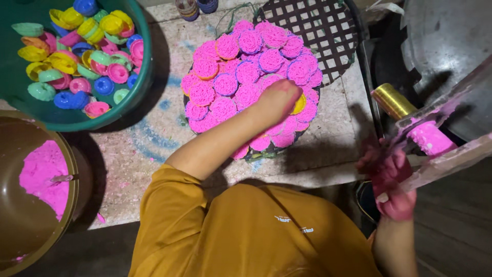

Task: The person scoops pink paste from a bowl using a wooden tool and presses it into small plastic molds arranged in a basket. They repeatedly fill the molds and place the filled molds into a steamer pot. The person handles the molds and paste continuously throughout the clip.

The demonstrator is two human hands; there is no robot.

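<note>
Gripped yellow mould (299, 104) half-hidden under left hand (277, 100).

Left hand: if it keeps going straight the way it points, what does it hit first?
The left hand points up-right across the pink noodle discs. It would probably meet those discs just ahead first, then the dark lattice tray; depth is unclear.

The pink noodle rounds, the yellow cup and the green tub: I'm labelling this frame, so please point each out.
pink noodle rounds (248, 72), head view, on one round near the middle of the pile.
yellow cup (299, 104), head view, its rim beside the left hand.
green tub (146, 77), head view, its right wall.
</note>
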